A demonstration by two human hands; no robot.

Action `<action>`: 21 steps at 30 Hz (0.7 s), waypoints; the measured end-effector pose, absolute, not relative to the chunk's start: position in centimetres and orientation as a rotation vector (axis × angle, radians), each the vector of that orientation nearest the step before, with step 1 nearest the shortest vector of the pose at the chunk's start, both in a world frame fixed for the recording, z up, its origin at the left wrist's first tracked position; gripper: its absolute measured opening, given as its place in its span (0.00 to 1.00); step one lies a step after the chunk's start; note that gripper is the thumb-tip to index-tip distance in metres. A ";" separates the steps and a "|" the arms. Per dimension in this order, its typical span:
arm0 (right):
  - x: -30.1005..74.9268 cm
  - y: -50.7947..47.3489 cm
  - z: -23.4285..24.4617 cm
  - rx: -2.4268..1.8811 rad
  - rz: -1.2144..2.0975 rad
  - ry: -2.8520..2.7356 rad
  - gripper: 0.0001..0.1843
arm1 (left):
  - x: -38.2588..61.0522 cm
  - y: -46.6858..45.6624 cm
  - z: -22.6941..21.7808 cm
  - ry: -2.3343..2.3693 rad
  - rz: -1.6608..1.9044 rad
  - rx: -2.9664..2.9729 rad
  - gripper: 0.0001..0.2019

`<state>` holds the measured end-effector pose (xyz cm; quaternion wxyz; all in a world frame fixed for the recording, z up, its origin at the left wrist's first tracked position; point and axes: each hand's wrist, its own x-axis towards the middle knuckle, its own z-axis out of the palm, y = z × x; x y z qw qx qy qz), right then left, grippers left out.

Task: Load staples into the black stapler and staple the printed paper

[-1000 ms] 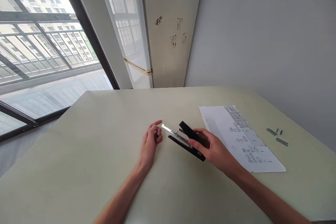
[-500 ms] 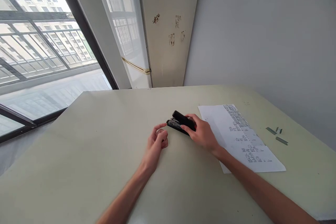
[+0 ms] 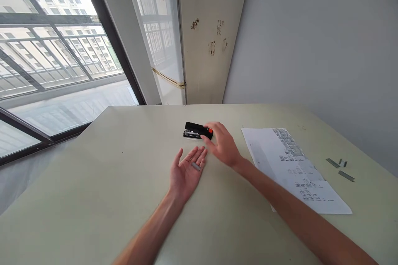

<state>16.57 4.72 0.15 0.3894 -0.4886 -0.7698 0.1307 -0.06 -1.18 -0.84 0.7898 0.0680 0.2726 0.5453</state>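
A pale table (image 3: pixel 102 198) fills the corner between a big window (image 3: pixel 56 49) and a grey wall (image 3: pixel 311 41), with a printed paper (image 3: pixel 295 169) lying flat on its right side. The person's left hand (image 3: pixel 186 170) rests palm up near the middle of the table, fingers straight and slightly apart, gripping nothing. The right hand (image 3: pixel 223 145) hovers just beyond it, fingers loose and unclenched, tips at the red end of the stapler (image 3: pixel 196 130). I cannot tell whether they touch it. The stapler sits closed and flat on the table, just past both hands. A few spare staples (image 3: pixel 338 164) lie well off to the right, past the paper. A short staple strip (image 3: pixel 195 167) lies loose across the left fingers, so this looks like the loading stage. Handling that strip would want a careful fingertip pinch — it is small and unsecured.
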 end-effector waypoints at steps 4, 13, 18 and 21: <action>16.3 -1.7 -0.7 -1.157 0.315 -2.046 0.12 | 0.6 -1.9 -0.6 0.585 1.172 0.225 0.20; 19.4 -6.7 -0.2 -1.282 0.291 -1.899 0.06 | 1.8 -3.8 -0.7 0.618 0.953 0.740 0.23; 32.3 -7.5 -0.8 -1.658 0.083 -1.607 0.12 | 2.6 -4.8 -1.1 0.857 0.863 1.526 0.14; 41.0 -8.0 -2.9 -1.905 -0.053 -1.426 0.16 | 3.5 -5.6 -0.9 0.755 0.824 1.720 0.15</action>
